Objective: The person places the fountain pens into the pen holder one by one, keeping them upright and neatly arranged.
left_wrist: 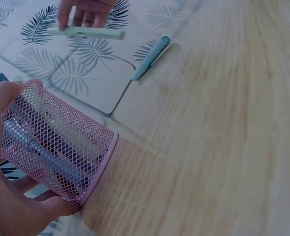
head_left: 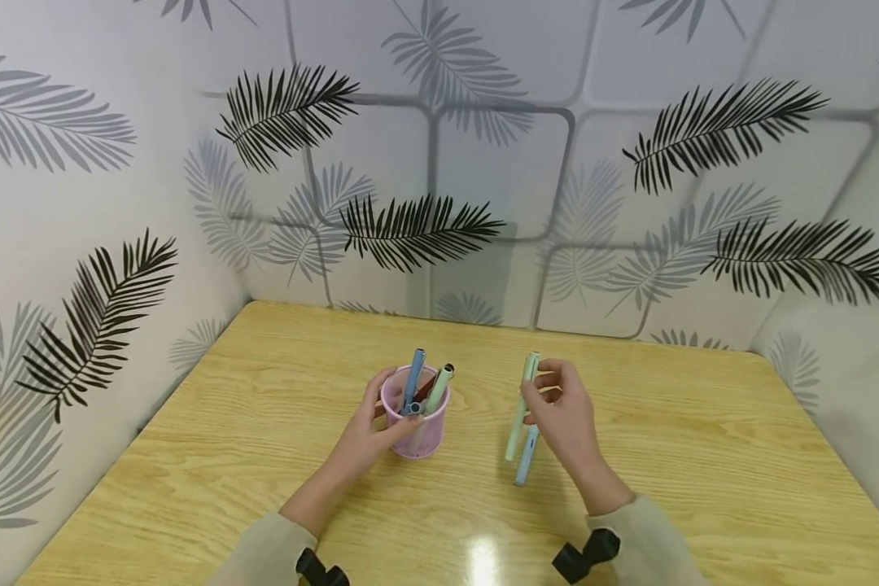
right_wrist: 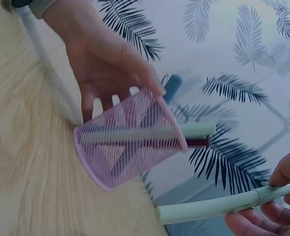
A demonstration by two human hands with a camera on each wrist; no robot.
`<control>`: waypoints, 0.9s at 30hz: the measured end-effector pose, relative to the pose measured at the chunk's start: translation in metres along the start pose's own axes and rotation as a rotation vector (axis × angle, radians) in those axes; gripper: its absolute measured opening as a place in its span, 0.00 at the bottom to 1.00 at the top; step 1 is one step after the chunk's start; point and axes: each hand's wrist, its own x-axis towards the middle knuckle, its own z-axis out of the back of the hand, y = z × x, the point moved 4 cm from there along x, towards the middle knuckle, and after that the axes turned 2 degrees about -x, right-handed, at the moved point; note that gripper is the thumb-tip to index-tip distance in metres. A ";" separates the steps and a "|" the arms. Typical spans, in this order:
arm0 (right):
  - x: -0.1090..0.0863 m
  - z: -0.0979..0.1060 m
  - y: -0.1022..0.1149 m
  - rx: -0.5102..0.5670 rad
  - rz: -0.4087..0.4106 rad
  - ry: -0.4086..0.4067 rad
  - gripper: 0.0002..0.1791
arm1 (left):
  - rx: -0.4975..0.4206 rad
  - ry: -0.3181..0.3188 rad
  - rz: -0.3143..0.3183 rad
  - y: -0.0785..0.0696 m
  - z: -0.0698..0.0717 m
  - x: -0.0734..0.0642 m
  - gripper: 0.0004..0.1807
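Note:
My left hand (head_left: 369, 429) grips a pink mesh pen holder (head_left: 419, 442) standing on the table, thumb at its rim and fingers round its far side. Inside it stand several pens: a blue pen (head_left: 413, 376), a light green pen (head_left: 436, 392), a dark red one (right_wrist: 200, 142) and another blue one. To the right, my right hand (head_left: 567, 413) pinches a second light green pen (right_wrist: 209, 209) near its upper end, raised above the table. Below that pen a light blue pen (left_wrist: 151, 58) lies on the table, partly overlapped by my right hand in the head view.
The wood-grain table (head_left: 264, 456) reaches back to a wall (head_left: 498, 179) papered with feather patterns. Side walls flank it left and right. A bright light reflection (head_left: 483, 561) shows on the tabletop near the front.

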 end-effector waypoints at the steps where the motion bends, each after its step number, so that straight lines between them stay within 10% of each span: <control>1: 0.000 -0.002 0.004 0.025 0.016 -0.003 0.16 | -0.001 0.002 0.004 0.000 0.000 0.000 0.41; 15: -0.003 -0.038 0.076 0.220 0.263 -0.041 0.15 | 0.000 -0.006 -0.015 0.002 0.001 -0.002 0.40; 27: -0.006 -0.056 0.077 0.306 0.294 -0.036 0.14 | 0.019 -0.013 -0.028 0.015 0.000 0.005 0.40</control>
